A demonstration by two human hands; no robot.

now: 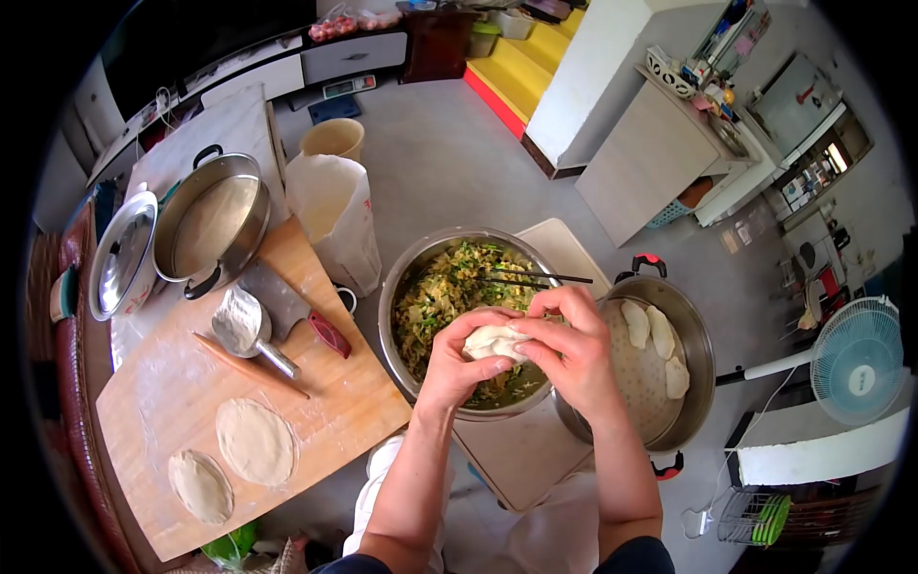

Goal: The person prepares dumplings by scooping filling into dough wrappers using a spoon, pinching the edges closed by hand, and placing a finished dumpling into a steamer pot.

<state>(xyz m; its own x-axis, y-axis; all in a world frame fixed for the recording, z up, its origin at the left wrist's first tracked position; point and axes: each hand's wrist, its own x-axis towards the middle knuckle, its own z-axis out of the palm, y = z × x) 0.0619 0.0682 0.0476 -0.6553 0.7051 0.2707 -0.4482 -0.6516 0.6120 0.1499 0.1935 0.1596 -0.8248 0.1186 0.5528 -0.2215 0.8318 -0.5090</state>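
A dumpling of pale dough is held between both hands above a steel bowl of chopped green and yellow filling. My left hand cups it from the left, fingers curled round it. On the other side my right hand pinches the dough edge with thumb and fingers. Two dark chopsticks lean in the bowl. To the right, a steamer pot contains several shaped dumplings. Whether the held dumpling is fully closed, I cannot tell.
On the wooden board at left lie two flattened dough pieces, a rolling pin, a metal scoop and a cleaver. Behind are a deep pan, a glass lid and a white sack. A fan stands right.
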